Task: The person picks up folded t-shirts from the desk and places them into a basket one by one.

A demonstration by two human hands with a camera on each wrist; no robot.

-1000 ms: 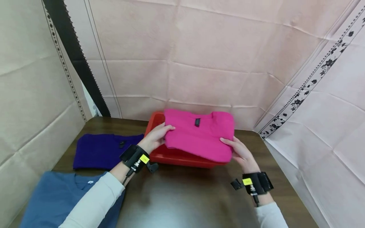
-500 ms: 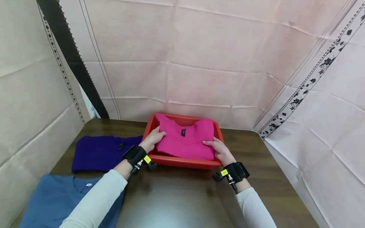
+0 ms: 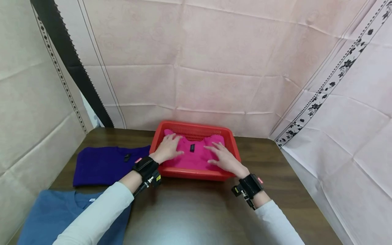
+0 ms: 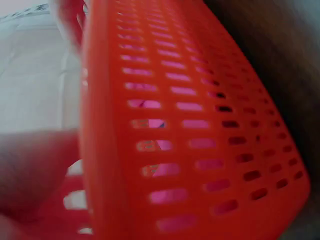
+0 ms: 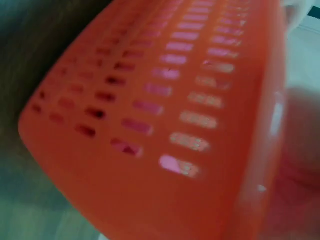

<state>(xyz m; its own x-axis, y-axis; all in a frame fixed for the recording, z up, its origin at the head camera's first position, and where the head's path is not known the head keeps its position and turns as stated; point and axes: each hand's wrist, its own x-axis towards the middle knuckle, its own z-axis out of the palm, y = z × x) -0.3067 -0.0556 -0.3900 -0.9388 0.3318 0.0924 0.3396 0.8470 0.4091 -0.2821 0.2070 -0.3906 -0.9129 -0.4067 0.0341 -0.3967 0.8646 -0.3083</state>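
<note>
Basket (image 3: 196, 174) holds the pink shirt (image 3: 196, 158), left hand (image 3: 169, 148) and right hand (image 3: 225, 159) spread over it; purple shirt (image 3: 104, 165) and blue shirt (image 3: 55, 214) lie outside, apparently left to do.

There's a gap between the left hand (image 3: 166, 149) and the right hand (image 3: 226, 160), right over the red basket (image 3: 193, 174), whose walls bar sideways entry! Hanging cloth (image 3: 211, 68) stops the back, the purple shirt (image 3: 102, 166) sits leftward, tabletop (image 3: 186, 211) runs free in front.
</note>
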